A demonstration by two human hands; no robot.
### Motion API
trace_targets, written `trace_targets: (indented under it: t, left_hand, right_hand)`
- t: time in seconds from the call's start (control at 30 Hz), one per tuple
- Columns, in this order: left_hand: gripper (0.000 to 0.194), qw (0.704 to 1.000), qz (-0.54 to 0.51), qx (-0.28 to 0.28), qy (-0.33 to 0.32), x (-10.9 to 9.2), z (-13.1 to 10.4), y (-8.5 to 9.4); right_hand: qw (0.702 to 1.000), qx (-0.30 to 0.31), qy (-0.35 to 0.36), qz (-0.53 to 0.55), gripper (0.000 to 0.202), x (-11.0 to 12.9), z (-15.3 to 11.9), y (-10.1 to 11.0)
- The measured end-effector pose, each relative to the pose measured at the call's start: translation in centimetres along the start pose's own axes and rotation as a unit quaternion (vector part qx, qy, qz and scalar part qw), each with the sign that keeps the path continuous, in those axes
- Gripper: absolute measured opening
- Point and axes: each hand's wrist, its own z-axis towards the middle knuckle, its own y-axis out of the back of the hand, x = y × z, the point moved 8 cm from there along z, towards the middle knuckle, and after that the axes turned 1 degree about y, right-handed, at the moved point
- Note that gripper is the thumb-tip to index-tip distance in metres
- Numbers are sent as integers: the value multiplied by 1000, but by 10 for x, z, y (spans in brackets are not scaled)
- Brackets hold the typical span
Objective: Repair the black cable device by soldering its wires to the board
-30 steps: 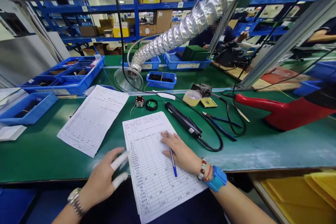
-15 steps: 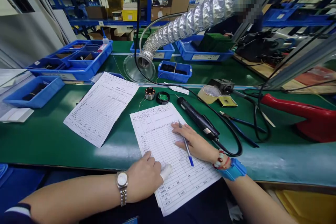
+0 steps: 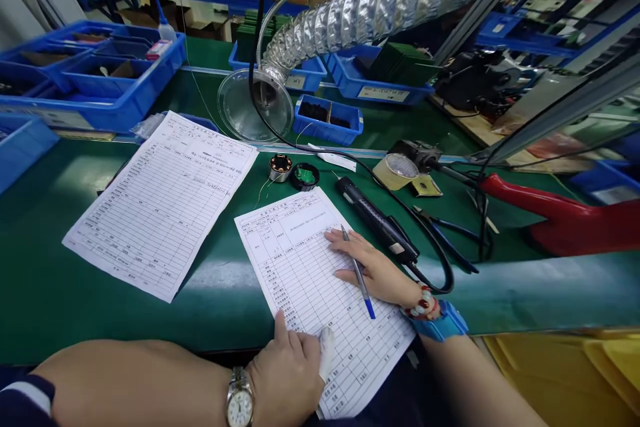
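A printed form (image 3: 305,273) lies at the table's front edge under both hands. My left hand (image 3: 293,370) rests on its lower left part, holding nothing; the index finger points at the row labels, the other fingers curl in. A white covering wraps its thumb. My right hand (image 3: 373,267) lies on the form's right side, fingers spread, with a grey pen (image 3: 359,275) with a blue end lodged across them. Beyond the form are a copper-wound motor stator (image 3: 281,167) and a black round housing (image 3: 305,177) with a green board. Right of them lies a black electric screwdriver (image 3: 375,219).
A second form (image 3: 160,207) lies to the left. Blue-handled pliers (image 3: 445,240), a red-handled tool (image 3: 545,213) and a tape roll (image 3: 397,171) sit right. Behind stand blue bins (image 3: 327,121) and a silver duct (image 3: 345,20) with a clear funnel.
The view has tilted down and shifted. My left hand has moved slightly lower along the form, index finger still extended. My right hand and the pen stay in place on the form.
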Motion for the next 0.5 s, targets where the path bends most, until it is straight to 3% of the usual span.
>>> trace_targets:
  t: [0.2, 0.4, 0.5]
  left_hand:
    - [40, 1000, 0, 28, -5, 0, 1, 3]
    - [34, 996, 31, -88, -8, -2, -2, 18]
    - [35, 993, 28, -113, 10, -1, -4, 20]
  right_hand:
    - [1000, -2, 9, -7, 41, 2, 0, 1]
    - [1000, -1, 7, -6, 41, 1, 2, 0]
    - [1000, -8, 8, 6, 40, 0, 1, 0]
